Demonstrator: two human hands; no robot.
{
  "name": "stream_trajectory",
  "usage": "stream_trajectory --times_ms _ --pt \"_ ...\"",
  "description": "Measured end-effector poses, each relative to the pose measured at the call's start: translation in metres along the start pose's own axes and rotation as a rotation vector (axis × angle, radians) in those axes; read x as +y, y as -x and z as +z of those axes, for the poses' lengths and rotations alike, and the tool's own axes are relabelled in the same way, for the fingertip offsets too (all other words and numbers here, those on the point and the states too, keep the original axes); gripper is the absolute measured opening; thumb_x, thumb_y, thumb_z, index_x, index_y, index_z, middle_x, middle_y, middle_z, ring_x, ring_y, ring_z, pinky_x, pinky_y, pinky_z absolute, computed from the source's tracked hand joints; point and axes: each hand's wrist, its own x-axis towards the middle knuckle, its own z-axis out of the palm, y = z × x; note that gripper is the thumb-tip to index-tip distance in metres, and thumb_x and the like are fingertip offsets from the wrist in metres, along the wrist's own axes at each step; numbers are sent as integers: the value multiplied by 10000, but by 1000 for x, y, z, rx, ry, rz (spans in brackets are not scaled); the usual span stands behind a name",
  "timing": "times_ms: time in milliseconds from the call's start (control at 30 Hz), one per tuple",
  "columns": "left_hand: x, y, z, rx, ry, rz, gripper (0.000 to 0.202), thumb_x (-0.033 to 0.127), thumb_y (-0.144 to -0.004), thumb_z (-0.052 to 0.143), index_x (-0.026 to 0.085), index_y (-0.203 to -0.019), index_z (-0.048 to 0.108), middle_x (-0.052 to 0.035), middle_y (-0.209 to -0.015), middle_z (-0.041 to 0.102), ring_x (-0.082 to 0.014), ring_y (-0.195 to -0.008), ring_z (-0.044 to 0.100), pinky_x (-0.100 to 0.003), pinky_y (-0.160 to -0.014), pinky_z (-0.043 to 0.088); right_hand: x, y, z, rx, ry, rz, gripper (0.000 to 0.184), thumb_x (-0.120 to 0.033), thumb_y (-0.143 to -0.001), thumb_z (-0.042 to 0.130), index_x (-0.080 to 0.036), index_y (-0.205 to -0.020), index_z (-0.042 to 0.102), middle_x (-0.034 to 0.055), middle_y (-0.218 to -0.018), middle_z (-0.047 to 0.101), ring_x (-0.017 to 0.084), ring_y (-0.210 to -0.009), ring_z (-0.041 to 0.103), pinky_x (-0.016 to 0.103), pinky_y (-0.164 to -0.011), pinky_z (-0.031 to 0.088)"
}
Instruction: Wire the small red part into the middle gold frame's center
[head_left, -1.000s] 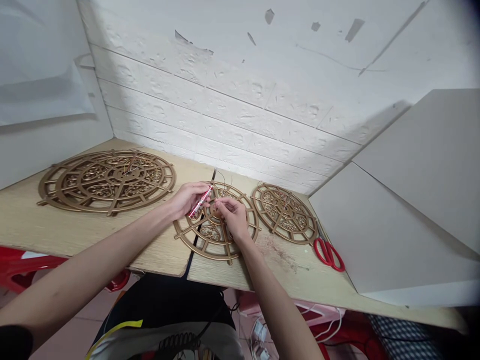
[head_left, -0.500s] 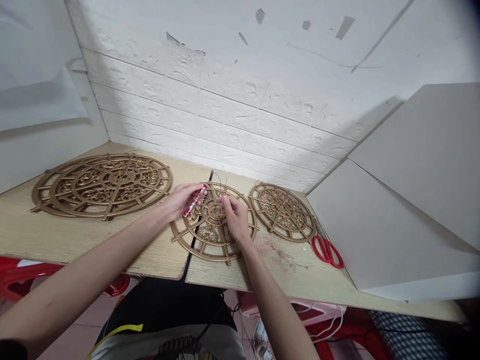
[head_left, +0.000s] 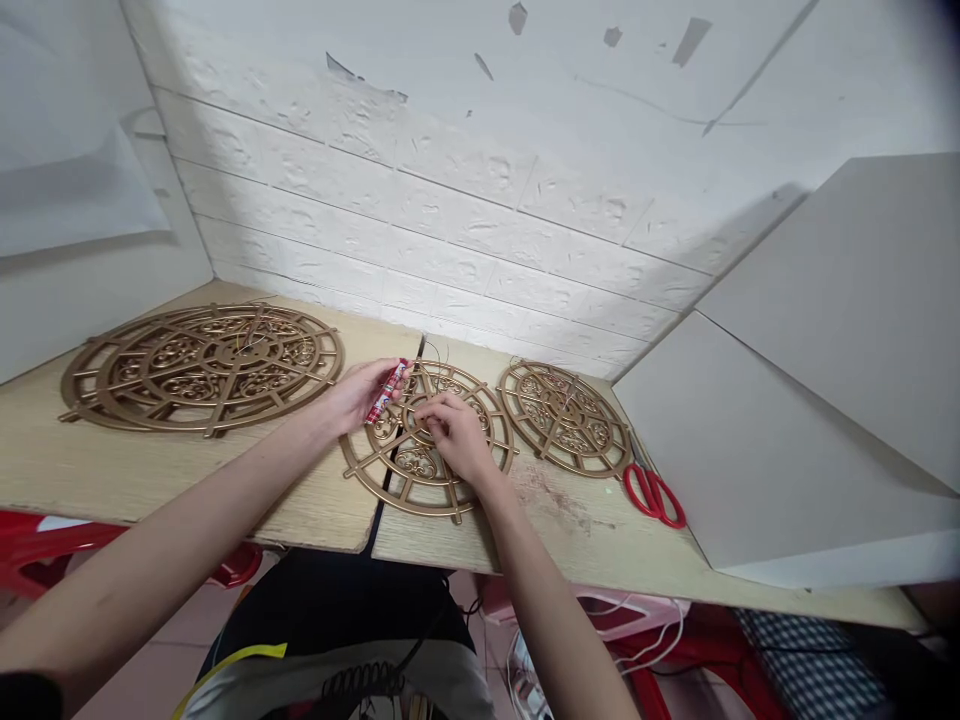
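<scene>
My left hand (head_left: 351, 398) is closed around a slim red and white tube (head_left: 385, 394), held slanting over the left side of the middle disc. That disc, a round gold-coloured openwork panel (head_left: 416, 463) with scrollwork, lies flat on the table before me. Thin wires (head_left: 448, 352) stick up near its centre. Over the centre, my right hand (head_left: 457, 435) has its thumb and fingertips pinched together; whatever is between them is too small or hidden to make out.
On the left lie stacked gold discs (head_left: 202, 375) with loose wires on top. Another gold disc (head_left: 564, 420) rests to the right, beside red-handled scissors (head_left: 654, 495). A dark gap (head_left: 375, 520) splits the tabletop. A white wall (head_left: 450, 220) and pale panels (head_left: 825, 400) border the table.
My right hand has moved slightly left and turned, its fingertips now lower over the disc's centre. The tube in my left hand has shifted only a little.
</scene>
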Motion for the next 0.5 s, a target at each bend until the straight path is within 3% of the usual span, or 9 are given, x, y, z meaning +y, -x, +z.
stream_trajectory --times_ms 300,500 --pt "-3 1 1 21 -52 34 116 140 -784 592 53 -800 666 -61 -682 636 -84 -516 564 -158 -436 474 -1 -3 -1 50 -102 55 102 -128 -804 611 -179 -799 698 55 -872 672 162 -825 614 296 -761 483" --pt "-6 1 -2 -80 -118 51 123 124 -779 597 62 -839 684 -80 -725 663 -112 -571 603 -202 -484 530 3 -5 1 166 -295 196 102 -165 -768 638 -183 -827 720 57 -857 710 173 -797 647 307 -755 516"
